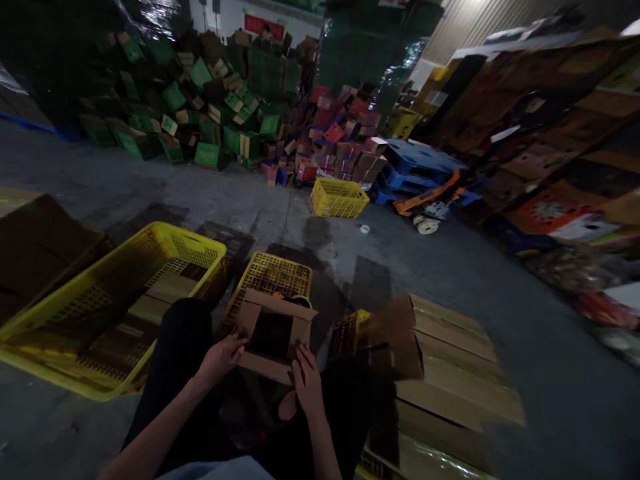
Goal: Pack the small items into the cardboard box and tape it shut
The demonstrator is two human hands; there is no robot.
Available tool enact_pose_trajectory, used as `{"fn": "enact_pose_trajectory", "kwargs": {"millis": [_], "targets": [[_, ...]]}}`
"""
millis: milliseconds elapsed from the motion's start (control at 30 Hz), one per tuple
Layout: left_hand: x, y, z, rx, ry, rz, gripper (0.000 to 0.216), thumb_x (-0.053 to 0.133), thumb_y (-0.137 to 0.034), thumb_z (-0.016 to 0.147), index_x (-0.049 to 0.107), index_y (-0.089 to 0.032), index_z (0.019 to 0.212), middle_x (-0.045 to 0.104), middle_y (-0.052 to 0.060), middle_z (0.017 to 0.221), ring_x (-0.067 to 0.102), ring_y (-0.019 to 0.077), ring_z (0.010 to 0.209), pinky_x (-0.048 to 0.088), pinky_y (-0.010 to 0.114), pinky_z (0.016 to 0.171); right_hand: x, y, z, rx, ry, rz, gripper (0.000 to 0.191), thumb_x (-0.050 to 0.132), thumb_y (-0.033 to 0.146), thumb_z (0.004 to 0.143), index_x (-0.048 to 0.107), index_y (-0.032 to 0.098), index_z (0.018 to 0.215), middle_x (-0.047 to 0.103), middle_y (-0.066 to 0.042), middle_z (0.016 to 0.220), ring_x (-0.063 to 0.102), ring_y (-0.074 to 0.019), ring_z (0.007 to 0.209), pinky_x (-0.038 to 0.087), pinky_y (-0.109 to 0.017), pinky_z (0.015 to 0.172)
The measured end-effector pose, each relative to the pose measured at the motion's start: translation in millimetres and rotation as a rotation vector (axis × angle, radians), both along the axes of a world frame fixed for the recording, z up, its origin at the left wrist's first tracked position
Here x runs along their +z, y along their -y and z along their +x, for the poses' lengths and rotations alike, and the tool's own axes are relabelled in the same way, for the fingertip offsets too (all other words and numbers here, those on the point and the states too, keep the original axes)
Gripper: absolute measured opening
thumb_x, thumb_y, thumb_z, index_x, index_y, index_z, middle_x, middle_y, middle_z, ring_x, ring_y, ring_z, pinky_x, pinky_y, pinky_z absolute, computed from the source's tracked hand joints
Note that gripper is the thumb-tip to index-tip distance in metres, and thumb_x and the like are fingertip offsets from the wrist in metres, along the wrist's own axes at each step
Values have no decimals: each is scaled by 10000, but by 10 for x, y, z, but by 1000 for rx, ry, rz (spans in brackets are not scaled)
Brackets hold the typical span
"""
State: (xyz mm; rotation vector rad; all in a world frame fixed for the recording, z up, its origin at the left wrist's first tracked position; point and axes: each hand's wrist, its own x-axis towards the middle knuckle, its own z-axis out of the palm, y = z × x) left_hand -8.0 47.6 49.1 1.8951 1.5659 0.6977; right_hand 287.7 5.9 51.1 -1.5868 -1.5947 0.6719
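A small brown cardboard box is in front of me between my knees, its flaps folded outward around a dark interior. My left hand grips its left edge with bent fingers. At the box's lower right corner, my right hand has its fingers closed on the flap. Just beyond the box stands a yellow plastic crate, upside down or with its lattice side up. A black and yellow item lies on it, partly hidden behind the box's far flap. The inside of the box is too dark to make out.
A large yellow crate with flat cardboard inside stands at left. Stacked flattened cartons rest at right. Farther off are a yellow basket, blue pallets, an orange pallet jack and a heap of green boxes.
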Motion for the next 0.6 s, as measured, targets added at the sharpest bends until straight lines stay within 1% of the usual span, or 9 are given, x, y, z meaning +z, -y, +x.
{"fn": "enact_pose_trajectory", "kwargs": {"millis": [167,300,367,467,533,600], "targets": [[60,-14,40,-19,-136,-38,303,545,-250,894,764,-240,1104,694,114,1279,664,278,1173,521,369,977,6,1,-4,39,17,-50,482,468,488,985,687,186,1289,596,-134,1415,482,-307,1387,375,-532,1182],[129,-29,74,-37,-182,-38,273,548,-237,899,769,-242,1059,719,126,1205,682,275,1117,517,340,942,14,3,-8,50,25,-69,480,457,470,987,674,185,1307,584,-119,1430,455,-302,1409,356,-529,1198],[189,-37,101,-52,-219,-34,265,541,-227,902,772,-243,1031,732,122,1152,695,267,1066,520,327,918,14,3,-6,59,40,-78,482,451,457,990,668,176,1315,583,-123,1431,448,-303,1414,354,-527,1201],[319,-51,157,-86,-362,-56,272,509,-243,931,774,-235,987,746,122,1048,706,260,999,527,317,869,15,-3,-1,76,67,-101,503,422,447,1000,646,152,1341,560,-132,1452,421,-303,1432,344,-522,1208],[410,-58,198,-102,-450,-76,290,483,-258,956,771,-226,971,745,123,1017,701,256,1004,523,310,861,22,-10,1,83,84,-123,535,395,462,1006,630,131,1355,541,-143,1468,404,-303,1443,330,-523,1214],[483,-65,233,-119,-505,-92,308,458,-257,976,763,-212,986,738,127,1042,687,252,1040,512,308,882,40,-18,1,90,100,-153,566,372,485,1011,622,114,1358,524,-152,1482,392,-300,1451,325,-523,1215]]}}
